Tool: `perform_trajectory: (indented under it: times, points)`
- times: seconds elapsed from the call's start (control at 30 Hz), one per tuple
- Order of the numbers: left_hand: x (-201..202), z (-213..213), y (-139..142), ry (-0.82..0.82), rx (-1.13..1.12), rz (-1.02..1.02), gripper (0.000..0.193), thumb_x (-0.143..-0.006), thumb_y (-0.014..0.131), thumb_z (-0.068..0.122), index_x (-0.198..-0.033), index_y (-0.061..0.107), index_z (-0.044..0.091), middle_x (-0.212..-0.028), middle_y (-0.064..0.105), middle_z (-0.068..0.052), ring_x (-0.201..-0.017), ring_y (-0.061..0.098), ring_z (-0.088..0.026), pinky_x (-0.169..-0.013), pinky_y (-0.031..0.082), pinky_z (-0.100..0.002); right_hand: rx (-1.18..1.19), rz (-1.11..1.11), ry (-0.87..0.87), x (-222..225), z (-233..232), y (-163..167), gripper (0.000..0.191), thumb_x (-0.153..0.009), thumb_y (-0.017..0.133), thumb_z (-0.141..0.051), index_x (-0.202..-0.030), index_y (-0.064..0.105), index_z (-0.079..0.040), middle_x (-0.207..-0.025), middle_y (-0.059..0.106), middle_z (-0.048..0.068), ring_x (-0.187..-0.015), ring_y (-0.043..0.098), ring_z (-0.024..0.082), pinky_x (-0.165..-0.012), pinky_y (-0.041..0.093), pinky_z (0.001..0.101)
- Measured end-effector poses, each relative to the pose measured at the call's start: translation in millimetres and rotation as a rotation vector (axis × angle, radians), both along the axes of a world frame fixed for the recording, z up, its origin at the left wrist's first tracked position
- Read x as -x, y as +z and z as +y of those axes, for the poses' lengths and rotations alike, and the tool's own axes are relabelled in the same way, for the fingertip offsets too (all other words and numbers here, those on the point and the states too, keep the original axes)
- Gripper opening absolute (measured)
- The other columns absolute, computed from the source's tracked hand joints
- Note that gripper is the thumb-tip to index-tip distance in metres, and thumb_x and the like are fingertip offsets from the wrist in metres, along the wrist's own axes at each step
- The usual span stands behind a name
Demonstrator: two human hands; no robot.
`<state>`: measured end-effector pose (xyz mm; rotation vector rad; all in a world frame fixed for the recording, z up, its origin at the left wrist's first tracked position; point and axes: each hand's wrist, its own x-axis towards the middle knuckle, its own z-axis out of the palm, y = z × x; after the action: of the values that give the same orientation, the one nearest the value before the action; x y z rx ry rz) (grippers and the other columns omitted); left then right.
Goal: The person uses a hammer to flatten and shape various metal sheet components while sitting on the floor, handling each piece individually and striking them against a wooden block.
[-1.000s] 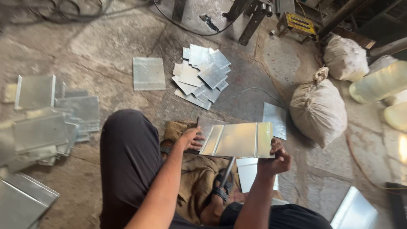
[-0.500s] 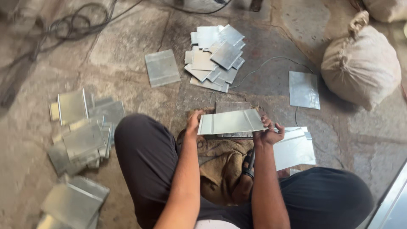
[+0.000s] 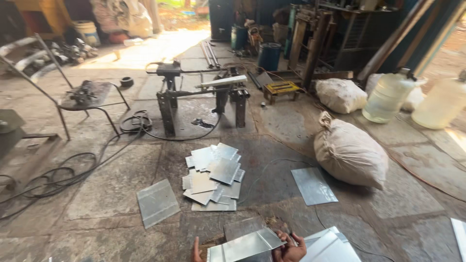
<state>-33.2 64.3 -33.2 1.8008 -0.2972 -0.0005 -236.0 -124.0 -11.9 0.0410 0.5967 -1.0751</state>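
At the bottom edge of the head view I hold a folded grey metal sheet (image 3: 246, 245) flat between both hands. My left hand (image 3: 196, 251) grips its left end; only a few fingers show. My right hand (image 3: 290, 249) is shut on its right end. Under the sheet lies another flat metal piece (image 3: 242, 227) on the stone floor. A bent sheet (image 3: 330, 245) rests just right of my right hand.
A pile of several cut metal sheets (image 3: 213, 177) lies ahead, with single sheets left (image 3: 157, 202) and right (image 3: 313, 185). A stuffed sack (image 3: 349, 153), two large plastic jugs (image 3: 388, 97), a steel work stand (image 3: 199, 94) and black cables (image 3: 63, 177) surround it.
The camera has tilted up from my lap to the workshop floor ahead. My hands and the folded sheet have slid to the bottom edge of view, still gripped the same way.
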Motion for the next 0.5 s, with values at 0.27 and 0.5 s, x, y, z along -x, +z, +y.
perform_trajectory:
  times: [0.27, 0.5]
  points:
    - [12, 15, -40, -0.077, -0.088, -0.143, 0.069, -0.072, 0.082, 0.021, -0.137, 0.062, 0.009, -0.123, 0.072, -0.019, -0.113, 0.068, -0.035, -0.092, 0.057, -0.043, -0.017, -0.016, 0.025, 0, 6, -28, 0.036, -0.078, 0.053, -0.036, -0.066, 0.046, -0.002, -0.074, 0.053, 0.017, -0.072, 0.055, 0.027, -0.07, 0.047, 0.0279]
    - [21, 22, -17, -0.169, -0.023, -0.082, 0.065, -0.071, 0.087, 0.038, -0.126, 0.065, 0.009, -0.108, 0.08, -0.012, -0.107, 0.072, -0.032, -0.092, 0.055, -0.043, -0.051, -0.125, 0.047, -7, 0, -11, 0.042, -0.085, 0.058, -0.035, -0.081, 0.06, 0.007, -0.082, 0.061, 0.019, -0.075, 0.058, 0.023, -0.07, 0.051, 0.025]
